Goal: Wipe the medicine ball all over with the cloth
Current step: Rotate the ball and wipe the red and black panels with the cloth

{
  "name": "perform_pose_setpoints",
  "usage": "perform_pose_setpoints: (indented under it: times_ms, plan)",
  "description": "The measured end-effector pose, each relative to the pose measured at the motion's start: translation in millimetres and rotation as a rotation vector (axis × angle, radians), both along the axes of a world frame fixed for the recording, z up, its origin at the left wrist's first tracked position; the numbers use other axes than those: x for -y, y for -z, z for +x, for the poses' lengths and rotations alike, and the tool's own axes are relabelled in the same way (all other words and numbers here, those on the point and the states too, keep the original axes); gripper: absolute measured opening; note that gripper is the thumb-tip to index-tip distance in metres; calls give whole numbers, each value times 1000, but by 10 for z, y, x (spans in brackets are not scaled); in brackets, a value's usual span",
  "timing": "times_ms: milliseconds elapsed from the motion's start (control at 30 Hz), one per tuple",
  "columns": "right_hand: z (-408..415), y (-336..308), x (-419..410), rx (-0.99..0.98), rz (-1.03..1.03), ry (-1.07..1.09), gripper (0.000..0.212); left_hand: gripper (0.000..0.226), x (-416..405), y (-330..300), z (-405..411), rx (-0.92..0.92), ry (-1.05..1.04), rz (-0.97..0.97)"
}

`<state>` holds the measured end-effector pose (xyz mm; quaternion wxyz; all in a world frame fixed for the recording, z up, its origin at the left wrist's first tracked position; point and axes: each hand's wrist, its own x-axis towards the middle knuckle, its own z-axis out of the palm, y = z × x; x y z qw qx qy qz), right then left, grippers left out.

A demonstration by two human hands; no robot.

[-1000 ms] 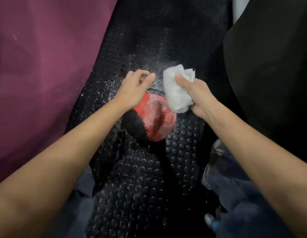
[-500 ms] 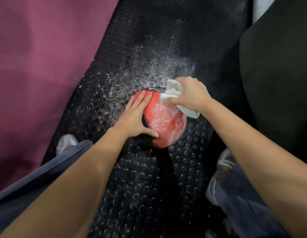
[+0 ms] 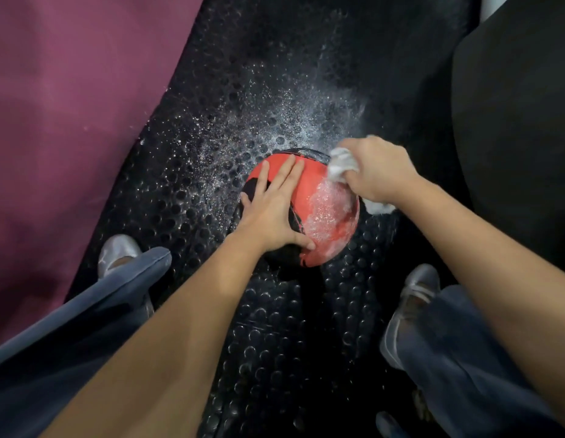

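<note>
**Entry: ball braced, cloth at its far right side**

I logged the medicine ball (image 3: 325, 197), red with black panels, resting on the black studded floor mat (image 3: 274, 343), roughly midway between the mat's left edge along the maroon surface (image 3: 69, 105) and its right edge by the dark upholstered block (image 3: 521, 137). Foam covered the ball's right face. White droplets speckled the mat just beyond the ball.

The left hand (image 3: 271, 213) lay flat on the ball's top left, fingers straight and spread, thumb pointing toward me; it grasped nothing, only pressed. The right hand (image 3: 379, 175) was clenched around the white cloth (image 3: 342, 164), which bunched out on either side of the fist and touched the ball's upper right rim.

I noted a grey shoe (image 3: 117, 251) near the mat's left edge and another (image 3: 417, 286) toward the right, both below blue trouser legs (image 3: 69, 336).
</note>
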<state>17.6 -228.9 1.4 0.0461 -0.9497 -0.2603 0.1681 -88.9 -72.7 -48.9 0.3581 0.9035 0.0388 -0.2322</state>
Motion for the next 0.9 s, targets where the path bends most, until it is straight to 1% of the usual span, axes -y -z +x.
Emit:
perform_pose_setpoints:
  times_ms: [33, 100, 200, 267, 333, 467, 533, 600, 667, 733, 833, 900]
  plan:
    - [-14, 5, 84, -15, 1, 41, 13, 144, -15, -2, 0, -2, 0, -6]
    - [-31, 18, 67, -16, 33, 64, 13, 144, -14, -18, -4, -9, 3, -4]
    - [-42, 10, -199, 24, 57, -23, 10, 144, -1, -42, -31, -13, -9, -6]
    - [-41, 5, -232, 38, 55, -46, 15, 144, -47, -51, -40, -19, -18, -15]
    - [-43, 5, -111, 22, 41, -12, 19, 144, -120, -40, -47, -30, -21, -38]
    - [-65, 29, -66, 21, 52, 40, 11, 144, -191, -38, -59, -35, -19, -59]
    - [-52, 48, -154, 29, 75, 45, 12, 144, -199, -38, -63, -31, -22, -59]
    - [-69, 73, -185, -4, 100, 73, 11, 146, -242, -21, -78, -30, -14, -52]
    - [-86, 103, -179, -33, 114, 96, 16, 150, -303, 6, -92, -32, 12, -43]
    - [-116, 106, -198, -9, 109, 115, 17, 151, -329, 0, -90, -35, 20, -25]
    - [-250, 34, -305, 68, 132, 84, 8, 150, -298, -24, -102, -21, -1, 4]
    - [-394, 2, -350, 111, 137, -39, 13, 149, -270, -14, -127, -1, -29, -21]
